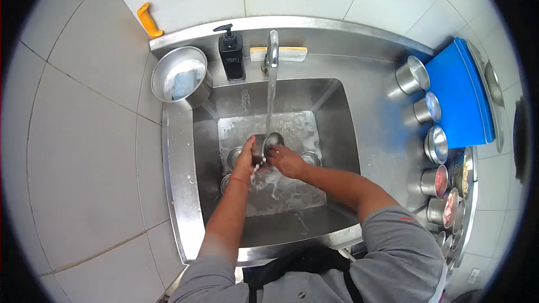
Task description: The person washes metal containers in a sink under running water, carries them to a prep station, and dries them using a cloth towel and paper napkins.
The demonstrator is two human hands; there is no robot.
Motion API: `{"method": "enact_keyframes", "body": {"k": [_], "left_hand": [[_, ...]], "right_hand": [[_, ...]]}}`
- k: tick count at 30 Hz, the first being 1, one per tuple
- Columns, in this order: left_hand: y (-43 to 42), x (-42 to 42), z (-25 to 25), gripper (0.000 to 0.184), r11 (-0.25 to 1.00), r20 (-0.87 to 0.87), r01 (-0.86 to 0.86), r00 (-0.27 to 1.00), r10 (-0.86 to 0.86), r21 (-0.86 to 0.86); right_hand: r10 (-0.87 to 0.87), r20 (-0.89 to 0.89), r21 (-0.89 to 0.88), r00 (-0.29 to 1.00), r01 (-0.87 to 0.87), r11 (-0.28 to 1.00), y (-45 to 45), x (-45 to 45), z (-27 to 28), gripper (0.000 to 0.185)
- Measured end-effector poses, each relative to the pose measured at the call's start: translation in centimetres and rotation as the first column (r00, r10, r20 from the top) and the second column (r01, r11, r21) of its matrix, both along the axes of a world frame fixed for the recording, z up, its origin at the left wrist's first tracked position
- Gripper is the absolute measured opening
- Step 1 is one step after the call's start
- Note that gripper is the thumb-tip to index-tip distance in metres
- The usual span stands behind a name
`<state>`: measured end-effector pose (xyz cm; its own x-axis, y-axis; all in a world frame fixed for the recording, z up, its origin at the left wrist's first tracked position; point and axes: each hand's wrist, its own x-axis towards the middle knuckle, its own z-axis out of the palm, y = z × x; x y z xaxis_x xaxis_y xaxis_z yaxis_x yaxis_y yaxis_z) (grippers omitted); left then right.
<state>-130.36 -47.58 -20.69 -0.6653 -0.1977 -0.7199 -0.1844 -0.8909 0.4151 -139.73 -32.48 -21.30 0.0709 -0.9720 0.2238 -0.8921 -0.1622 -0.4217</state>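
Nearest the body, two grey sleeves (pixel 393 241) lead to two bare forearms reaching over the sink (pixel 281 227); one red cord (pixel 240 180) rings the left wrist. The left grip (pixel 243 164) closes around the side of one metal cup (pixel 259 147), which sits between the hands, low in the sink and directly under the tap. It seems to be tipped so that the single stream of water (pixel 271 101) reaches its mouth, with the left side steadying it. The right grip (pixel 286 161) has its fingers at the cup's mouth; whether they pinch the rim or only touch it, I cannot tell. Around the hands, three more metal containers stand in the sink, two to the left and one to the right (pixel 311 159), presumably set aside to leave the middle free.

Beyond, on the counter (pixel 382 123), one pot (pixel 197 96) at the left holds one bluish pad (pixel 184 85) amid suds. One black pump bottle (pixel 231 59) stands beside the one tap (pixel 273 45), probably for easy reach. Metal containers line the right, too overlapped to count fully, by one blue box (pixel 457 95)
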Motion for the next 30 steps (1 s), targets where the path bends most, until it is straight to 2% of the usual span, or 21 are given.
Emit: {"method": "enact_keyframes", "body": {"k": [2,3,4,5,7,8,9,10,11,12,14,15,16,18,19,22,24,25,26,28,30], "left_hand": [[0.9,-1.1,2.2,0.051,0.998,0.118,-0.066,0.991,0.064,0.019],[2.1,-1.3,2.6,0.054,0.967,-0.028,-0.241,0.971,0.239,-0.087],[3.0,-0.6,1.7,0.054,0.969,-0.027,-0.236,0.972,0.235,-0.078],[3.9,0.3,-0.1,0.054,0.972,-0.206,-0.209,0.952,0.228,0.109],[2.8,1.8,-3.1,0.059,0.802,-0.587,0.075,0.722,0.366,0.593],[1.7,2.6,-4.0,0.064,0.57,-0.689,0.413,0.576,0.441,0.71],[0.3,3.1,-0.5,0.063,0.803,-0.48,0.192,0.868,0.129,0.563],[-0.8,2.8,1.6,0.062,0.962,-0.078,0.087,0.995,-0.069,0.257],[-0.9,2.4,1.4,0.059,0.979,-0.133,0.102,0.988,-0.078,0.177],[-0.4,2.5,1.0,0.059,0.978,-0.122,0.096,0.99,-0.073,0.188],[0.1,0.9,0.9,0.059,0.998,-0.064,-0.027,0.998,0.022,-0.064],[0.6,0.7,0.0,0.057,0.993,-0.104,-0.099,0.99,0.092,-0.067],[1.2,1.2,-1.3,0.057,0.993,-0.109,-0.102,0.989,0.095,-0.062],[2.1,3.1,-2.6,0.054,0.937,-0.281,-0.314,0.895,0.346,0.151],[2.6,3.9,-2.0,0.054,0.937,-0.28,-0.316,0.896,0.345,0.146],[3.6,4.7,2.4,0.046,0.907,-0.398,-0.222,0.843,0.364,0.359],[3.1,4.9,-4.6,0.049,0.807,-0.414,-0.09,0.822,0.391,0.584],[3.2,4.3,-5.1,0.048,0.968,-0.398,-0.151,0.89,0.221,0.2],[2.1,4.7,-8.7,0.043,0.922,-0.238,-0.239,0.918,0.317,0.303],[1.9,2.4,-0.4,0.04,0.897,0.162,-0.029,0.98,0.112,-0.441],[1.7,2.0,-2.5,0.04,0.803,0.146,-0.074,0.97,0.196,-0.591]], "right_hand": [[-0.432,0.21,0.163,0.877,0.404,0.9,-1.1,1.6,-0.1,0.038],[-0.64,0.445,0.384,0.627,0.512,0.768,-2.8,3.4,4.6,0.037],[-0.647,0.438,0.39,0.624,0.516,0.762,-3.9,3.6,4.7,0.037],[-0.716,0.588,0.492,0.377,0.536,0.686,-5.0,3.6,4.9,0.035],[-0.685,0.697,0.689,-0.212,0.465,0.556,-6.1,3.8,5.1,0.031],[-0.683,0.695,0.692,-0.223,0.466,0.552,-4.9,3.7,4.6,0.031],[-0.589,0.624,0.47,0.513,0.356,0.808,-2.9,2.4,3.5,0.032],[-0.132,0.229,0.359,0.964,0.043,0.932,-1.3,0.9,2.7,0.035],[0.049,-0.01,0.092,0.999,-0.048,0.995,-0.1,0.7,2.5,0.041],[0.053,0.003,0.1,0.999,-0.053,0.994,0.5,1.8,2.0,0.041],[-0.262,0.148,0.124,0.954,0.245,0.962,-0.4,3.0,1.5,0.034],[-0.515,0.276,0.381,0.812,0.399,0.834,-1.6,4.5,2.6,0.032],[-0.514,0.269,0.382,0.815,0.399,0.833,-2.8,4.4,3.1,0.032],[-0.595,0.792,0.585,-0.136,0.448,0.676,-5.1,3.4,4.9,0.027],[-0.409,0.87,0.493,-0.277,0.437,0.752,-4.7,2.5,6.7,0.027],[-0.472,0.758,0.635,-0.45,0.342,0.693,-3.8,0.5,7.5,0.023],[-0.624,0.738,0.672,-0.258,0.376,0.638,-3.1,-0.3,7.3,0.022],[-0.696,0.702,0.58,0.154,0.444,0.683,-2.8,-1.5,7.2,0.025],[-0.662,0.526,0.473,0.534,0.463,0.75,-2.8,-2.2,6.8,0.028],[-0.538,0.662,0.384,0.522,0.38,0.842,-3.4,-2.0,5.3,0.033],[-0.217,0.168,0.051,0.962,0.212,0.976,-3.6,1.1,9.1,0.032]]}}
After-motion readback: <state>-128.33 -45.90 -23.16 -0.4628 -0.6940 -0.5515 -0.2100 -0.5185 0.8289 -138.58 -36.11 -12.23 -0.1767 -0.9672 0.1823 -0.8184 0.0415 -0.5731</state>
